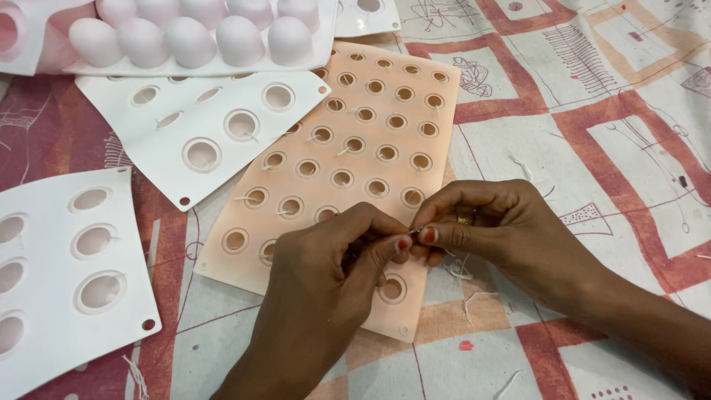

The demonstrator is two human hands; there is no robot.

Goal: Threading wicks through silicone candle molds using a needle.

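patterned cloth [592, 111] lay under the peach mould [370, 141]; above its near edge both hands, left hand [326, 289] and right hand [489, 222], pinched a thin needle [413, 232], which could slip and prick a fingertip.

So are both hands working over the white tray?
No, both hands meet over the peach tray; white trays lie farther left.

Both hands, left hand [326, 259] and right hand [492, 226], pinch small needle [412, 232] above peach mould [355, 170]; white moulds [200, 126] beside.
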